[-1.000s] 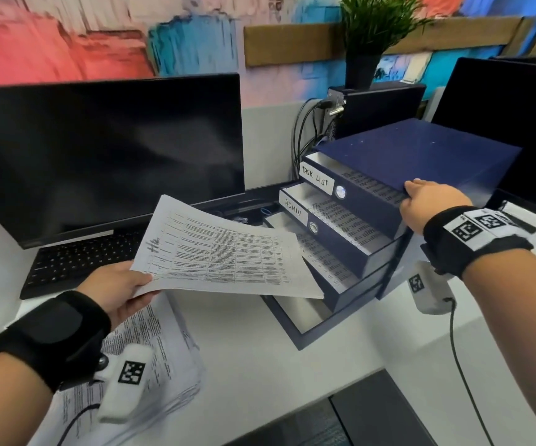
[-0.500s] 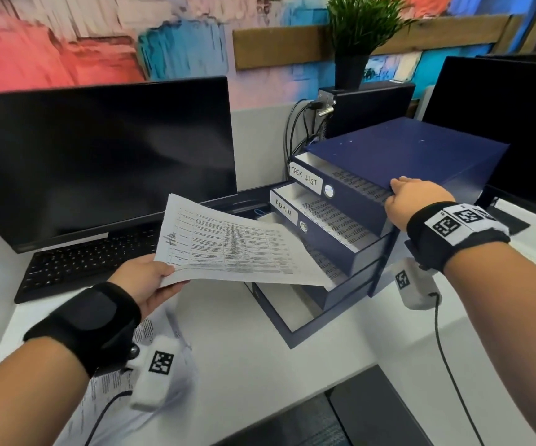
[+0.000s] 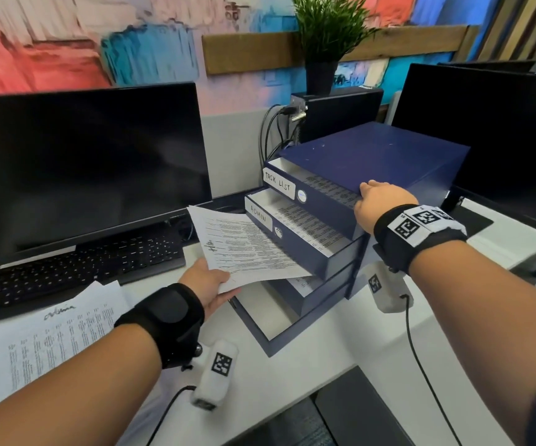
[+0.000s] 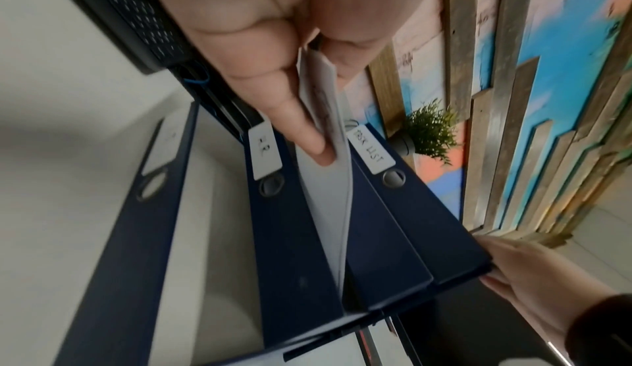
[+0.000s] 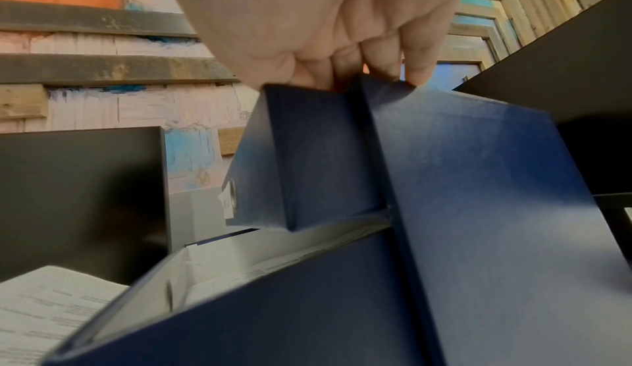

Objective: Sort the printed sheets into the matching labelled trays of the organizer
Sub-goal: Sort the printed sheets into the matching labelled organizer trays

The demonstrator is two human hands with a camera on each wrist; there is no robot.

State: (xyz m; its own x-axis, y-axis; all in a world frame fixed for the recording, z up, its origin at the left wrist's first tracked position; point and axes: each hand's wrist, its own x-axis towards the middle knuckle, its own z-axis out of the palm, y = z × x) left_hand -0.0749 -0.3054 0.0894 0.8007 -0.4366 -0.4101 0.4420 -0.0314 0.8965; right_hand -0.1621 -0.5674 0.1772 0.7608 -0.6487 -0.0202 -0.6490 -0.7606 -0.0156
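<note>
A dark blue organizer stands on the white desk with its trays pulled out in steps: TASK LIST, ADMIN, HR and a bare bottom tray. My left hand pinches a printed sheet by its near corner. The sheet's far edge lies inside the HR tray, under the ADMIN tray. My right hand rests its bent fingertips on the organizer's near right corner, at the top tray's side wall. A pile of printed sheets lies at the left of the desk.
A black monitor and keyboard fill the left of the desk. A second monitor stands right of the organizer. Behind the organizer are a black box, cables and a potted plant.
My left hand has carried the sheet right and forward, from in front of the keyboard until its far edge slid under the ADMIN tray. The right hand has stayed on the organizer.
</note>
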